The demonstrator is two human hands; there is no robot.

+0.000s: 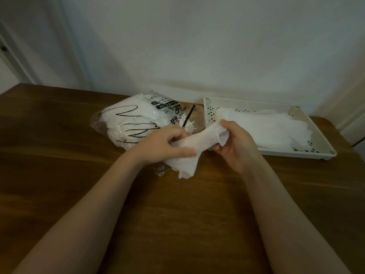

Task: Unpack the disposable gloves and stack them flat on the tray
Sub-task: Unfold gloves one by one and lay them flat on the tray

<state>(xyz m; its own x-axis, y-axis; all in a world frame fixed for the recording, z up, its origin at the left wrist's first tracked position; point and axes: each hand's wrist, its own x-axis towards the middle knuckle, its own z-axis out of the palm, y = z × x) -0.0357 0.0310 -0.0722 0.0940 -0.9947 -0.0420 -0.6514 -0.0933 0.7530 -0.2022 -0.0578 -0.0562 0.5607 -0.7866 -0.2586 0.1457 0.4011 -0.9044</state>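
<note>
Against a plain pale wall (pixel 197 46), a dark wooden table (pixel 177 214) carries the work, where a person holds one white disposable glove (pixel 197 144) stretched between both hands above the tabletop. The left hand (pixel 164 145) grasps the glove near its middle, thumb pressed along the top and fingers curled beneath, with the crumpled lower end hanging down toward the wood. The right hand (pixel 235 143) pinches the glove's other end, thumb over the bunched edge and fingers wrapped underneath. Both forearms are bare and reach in from the near edge of the table.

Just behind the left hand lies the clear plastic bag (pixel 136 123) of gloves, printed with a black hand outline and dark lettering, still bulging with white gloves. To the right of the bag, beyond the right hand, sits a cream tray (pixel 276 153) with a perforated floor, holding a flat stack of gloves (pixel 266 125) whose fingers point toward its far right side. A door frame (pixel 11 56) shows dimly at far left.
</note>
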